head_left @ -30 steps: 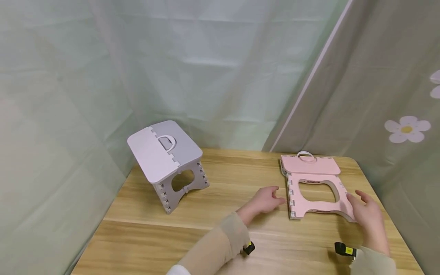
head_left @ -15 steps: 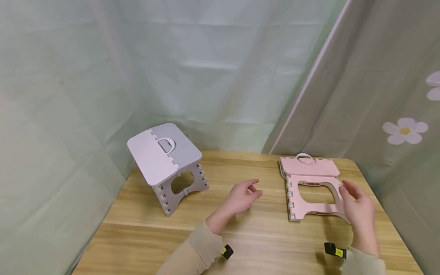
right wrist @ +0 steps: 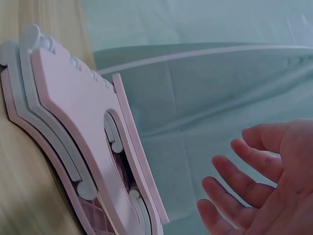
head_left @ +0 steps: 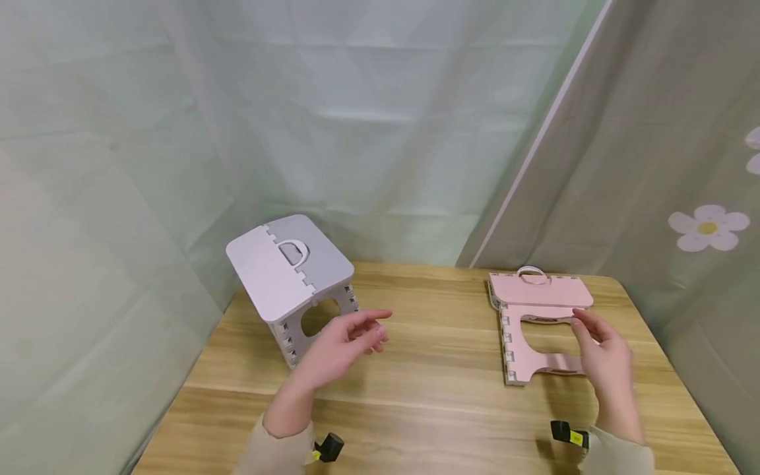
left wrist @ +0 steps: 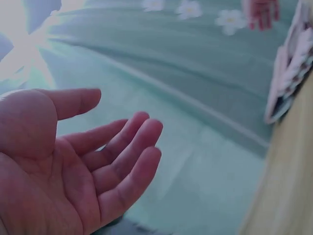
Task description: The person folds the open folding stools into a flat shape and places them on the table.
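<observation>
On the left of the table stands an unfolded grey folding stool (head_left: 291,267), its white handle raised from the top. My left hand (head_left: 332,346) hovers in front of it, covering part of its near leg panel; the palm and loosely bent fingers (left wrist: 129,161) hold nothing in the left wrist view. A pink folding stool (head_left: 537,290) lies folded flat at the right, its handle toward the back. Above its right side my right hand (head_left: 608,359) is held with relaxed fingers. In the right wrist view that hand is apart from the pink stool (right wrist: 78,93).
Both stools rest on a wood-grain table (head_left: 427,396). Pale green curtains (head_left: 368,132) hang behind and to the left; a darker curtain with white flowers (head_left: 706,227) hangs at the right. Black wrist cameras (head_left: 329,447) are strapped to the wrists.
My left hand has moved left, away from the pink stool to the front of the grey one. My right hand has lifted off the pink stool's right edge and shifted slightly left.
</observation>
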### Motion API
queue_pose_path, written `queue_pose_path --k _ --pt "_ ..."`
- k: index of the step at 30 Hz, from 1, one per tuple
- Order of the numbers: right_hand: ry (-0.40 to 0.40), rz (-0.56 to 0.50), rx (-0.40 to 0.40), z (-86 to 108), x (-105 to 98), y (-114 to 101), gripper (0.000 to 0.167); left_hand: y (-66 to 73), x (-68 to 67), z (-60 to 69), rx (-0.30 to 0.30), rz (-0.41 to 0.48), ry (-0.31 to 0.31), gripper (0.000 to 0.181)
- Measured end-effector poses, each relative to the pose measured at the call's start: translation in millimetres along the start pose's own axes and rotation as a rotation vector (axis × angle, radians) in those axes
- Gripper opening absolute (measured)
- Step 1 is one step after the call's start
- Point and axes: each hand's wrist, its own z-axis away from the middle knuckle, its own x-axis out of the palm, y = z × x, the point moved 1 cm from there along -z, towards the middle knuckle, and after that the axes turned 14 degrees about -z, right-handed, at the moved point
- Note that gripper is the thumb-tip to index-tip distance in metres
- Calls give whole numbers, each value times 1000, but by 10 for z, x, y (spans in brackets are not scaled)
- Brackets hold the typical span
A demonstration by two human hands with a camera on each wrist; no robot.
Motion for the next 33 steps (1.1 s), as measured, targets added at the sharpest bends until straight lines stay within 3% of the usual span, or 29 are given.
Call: queue_pose_path --k 6,9,13,17,22,24,26,30,33 --pt "25 1 -17 18 32 -29 44 28 -377 247 34 91 3 37" --pt "25 -1 -23 17 53 -50 43 41 -574 361 98 122 56 35" --pt "-1 -3 -35 23 92 -73 42 1 -874 524 225 180 215 34" --pt "-3 -15 -44 38 110 -71 42 -119 -1126 651 286 305 425 34" --pt "-21 -12 -65 83 142 -39 41 -296 -1308 741 196 462 743 29" --pt "-23 -2 -75 86 149 -36 41 -359 -1366 732 114 486 870 29" --pt "-18 7 -80 74 146 -38 41 -461 -1420 688 77 530 975 30" --pt "-8 18 -87 55 137 -64 40 -742 -1494 600 -6 535 1106 31" --pt "-7 8 -87 67 152 -84 40 -1016 -1528 564 -64 524 1141 33"
